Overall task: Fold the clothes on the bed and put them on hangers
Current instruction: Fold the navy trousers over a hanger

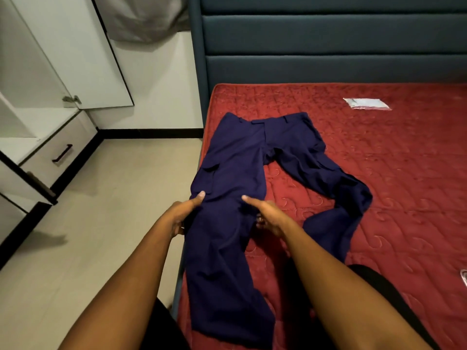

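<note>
Left grip (185, 214) clamped on the outer edge of one leg of the trousers (235, 152), thumb flat on top, fingers curled under the cloth. Right grip (267, 215) clamped on the inner edge of the same leg, thumb on top, fingers tucked below. Both about halfway down that leg, just below a flap pocket (209, 169). Navy trousers spread flat on the bed (391, 178), waistband toward the headboard (328, 46). Held leg straight along the bed's left edge, toward the person. Other leg bowed out to the right, then curving back. Red quilted mattress underneath. Small flat packet (366, 104) well apart from the trousers, near the headboard. Left of the bed, pale floor (113, 198) and a white wardrobe (83, 59) with an open door and a drawer (60, 152).
</note>
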The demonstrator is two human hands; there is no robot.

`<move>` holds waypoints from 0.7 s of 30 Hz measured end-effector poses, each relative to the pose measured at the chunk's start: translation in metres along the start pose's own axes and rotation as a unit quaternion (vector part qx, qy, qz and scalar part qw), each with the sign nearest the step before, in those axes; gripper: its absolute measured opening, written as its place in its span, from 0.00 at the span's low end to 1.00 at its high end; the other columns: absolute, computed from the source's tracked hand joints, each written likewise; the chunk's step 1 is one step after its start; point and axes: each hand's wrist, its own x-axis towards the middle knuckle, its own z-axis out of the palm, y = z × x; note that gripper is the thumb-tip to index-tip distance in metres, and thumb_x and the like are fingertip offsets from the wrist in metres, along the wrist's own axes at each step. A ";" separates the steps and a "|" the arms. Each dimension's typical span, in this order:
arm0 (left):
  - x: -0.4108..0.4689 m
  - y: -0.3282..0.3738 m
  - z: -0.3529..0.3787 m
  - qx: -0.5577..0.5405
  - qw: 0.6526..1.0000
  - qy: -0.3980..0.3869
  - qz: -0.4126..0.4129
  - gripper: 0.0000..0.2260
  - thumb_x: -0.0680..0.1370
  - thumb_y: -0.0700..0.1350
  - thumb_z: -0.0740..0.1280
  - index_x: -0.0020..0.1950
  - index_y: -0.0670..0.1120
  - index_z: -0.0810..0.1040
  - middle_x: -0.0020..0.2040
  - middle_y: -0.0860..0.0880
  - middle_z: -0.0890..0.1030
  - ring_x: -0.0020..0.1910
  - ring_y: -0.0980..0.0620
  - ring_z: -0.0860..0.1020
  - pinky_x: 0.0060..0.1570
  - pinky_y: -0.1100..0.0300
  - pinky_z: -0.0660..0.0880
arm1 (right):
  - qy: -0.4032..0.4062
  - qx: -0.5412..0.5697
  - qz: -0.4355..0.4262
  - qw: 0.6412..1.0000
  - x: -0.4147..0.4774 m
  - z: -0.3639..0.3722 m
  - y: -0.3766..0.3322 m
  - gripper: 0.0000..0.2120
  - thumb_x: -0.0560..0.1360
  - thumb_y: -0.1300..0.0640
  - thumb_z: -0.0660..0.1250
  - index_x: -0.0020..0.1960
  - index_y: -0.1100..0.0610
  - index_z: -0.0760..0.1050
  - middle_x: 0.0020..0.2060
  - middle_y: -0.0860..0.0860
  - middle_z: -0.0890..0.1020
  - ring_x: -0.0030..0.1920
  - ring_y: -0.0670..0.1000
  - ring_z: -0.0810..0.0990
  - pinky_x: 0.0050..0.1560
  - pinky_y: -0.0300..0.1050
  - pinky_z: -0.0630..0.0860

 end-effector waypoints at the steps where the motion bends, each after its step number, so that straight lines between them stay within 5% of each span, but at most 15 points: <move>1: -0.005 -0.009 -0.003 0.049 0.998 -0.032 -0.017 0.23 0.75 0.62 0.73 0.58 0.45 0.78 0.56 0.45 0.82 0.54 0.43 0.81 0.42 0.51 0.79 | -0.037 -0.039 0.006 0.999 -0.006 0.001 0.007 0.18 0.71 0.45 0.78 0.54 0.57 0.83 0.40 0.50 0.81 0.40 0.50 0.76 0.40 0.43 0.73; 4: -0.013 -0.032 -0.008 0.024 1.000 -0.006 0.008 0.16 0.79 0.48 0.73 0.60 0.39 0.80 0.56 0.43 0.84 0.54 0.42 0.83 0.52 0.47 0.81 | -0.052 0.002 -0.010 0.999 -0.022 0.002 0.012 0.04 0.76 0.58 0.70 0.45 0.57 0.76 0.31 0.51 0.77 0.31 0.49 0.76 0.38 0.45 0.77; 7: -0.019 -0.038 -0.007 -0.097 0.992 0.064 0.057 0.16 0.79 0.52 0.71 0.58 0.41 0.82 0.54 0.44 0.86 0.51 0.44 0.85 0.49 0.49 0.82 | -0.053 0.161 -0.001 0.986 -0.027 0.004 0.009 0.08 0.79 0.51 0.64 0.51 0.54 0.77 0.41 0.55 0.79 0.37 0.52 0.79 0.41 0.47 0.81; 10: -0.039 -0.046 -0.009 -0.002 1.000 -0.013 0.002 0.22 0.75 0.62 0.73 0.58 0.46 0.81 0.53 0.47 0.86 0.52 0.45 0.85 0.47 0.49 0.82 | -0.137 0.009 0.023 0.990 -0.046 0.008 0.017 0.19 0.76 0.42 0.73 0.62 0.51 0.82 0.54 0.49 0.86 0.53 0.53 0.84 0.57 0.51 0.79; 13: -0.048 -0.063 -0.013 0.057 0.995 -0.076 0.005 0.17 0.79 0.50 0.72 0.63 0.41 0.80 0.54 0.45 0.86 0.53 0.45 0.84 0.55 0.44 0.80 | -0.198 -0.173 0.022 0.964 -0.063 0.009 0.030 0.05 0.75 0.57 0.75 0.49 0.57 0.82 0.41 0.53 0.84 0.40 0.51 0.83 0.48 0.48 0.81; 16: -0.053 -0.070 -0.012 -0.069 0.996 0.009 0.055 0.14 0.82 0.47 0.68 0.64 0.39 0.80 0.57 0.43 0.85 0.54 0.45 0.84 0.56 0.45 0.81 | -0.214 -0.051 0.036 0.975 -0.072 0.003 0.032 0.07 0.79 0.63 0.66 0.43 0.59 0.79 0.30 0.52 0.81 0.31 0.51 0.83 0.38 0.45 0.81; 18: -0.058 -0.072 -0.012 -0.124 0.991 0.032 0.035 0.18 0.81 0.53 0.70 0.62 0.41 0.80 0.57 0.44 0.85 0.52 0.46 0.85 0.48 0.52 0.82 | -0.224 0.012 0.044 0.973 -0.080 0.001 0.030 0.05 0.79 0.58 0.66 0.46 0.56 0.80 0.34 0.52 0.82 0.33 0.49 0.83 0.38 0.44 0.81; 21: -0.077 -0.082 -0.015 0.006 0.999 -0.030 -0.030 0.26 0.74 0.64 0.72 0.60 0.45 0.80 0.55 0.46 0.85 0.55 0.45 0.84 0.47 0.50 0.81 | -0.213 -0.096 0.029 0.972 -0.087 0.009 0.039 0.14 0.72 0.49 0.76 0.54 0.52 0.79 0.45 0.51 0.84 0.44 0.49 0.83 0.46 0.47 0.81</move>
